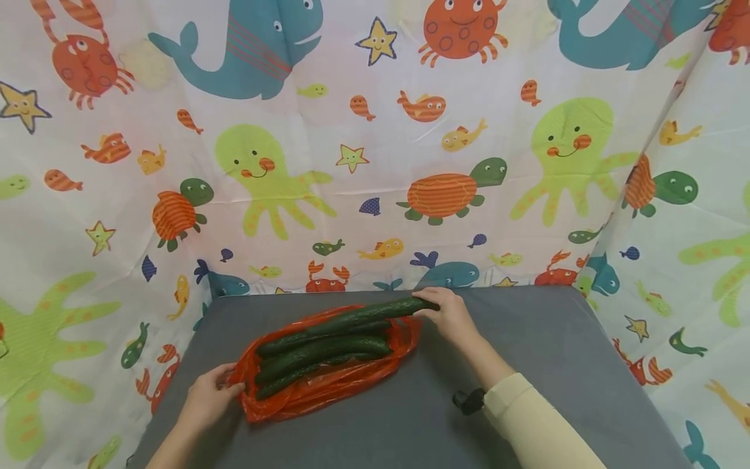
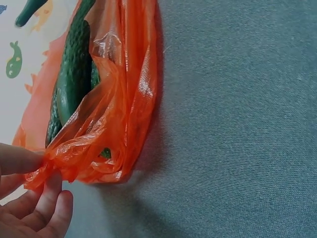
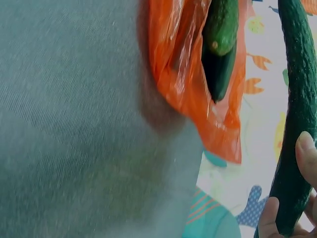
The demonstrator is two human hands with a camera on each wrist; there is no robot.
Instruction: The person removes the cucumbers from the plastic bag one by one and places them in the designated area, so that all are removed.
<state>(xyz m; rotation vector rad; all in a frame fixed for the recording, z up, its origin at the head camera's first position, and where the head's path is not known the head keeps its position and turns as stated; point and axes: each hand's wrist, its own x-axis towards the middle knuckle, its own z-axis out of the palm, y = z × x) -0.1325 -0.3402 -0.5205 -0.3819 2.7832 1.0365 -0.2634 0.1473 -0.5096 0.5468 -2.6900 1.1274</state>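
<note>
Over table [image 1: 351,446], left hand [image 1: 209,394] pinches orange bag [image 1: 328,396]; right hand [image 1: 450,318] grips cucumber [image 1: 375,314].

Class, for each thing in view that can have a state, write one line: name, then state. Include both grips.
Orange bag: open, crinkled, cucumbers inside
Held cucumber: uncut where visible, raised above the bag
Other cucumbers: lying in the bag, partly covered
Left grip: pinching the bag's end
Right grip: holding one cucumber's end
Printed sheet: hanging, creased
</note>
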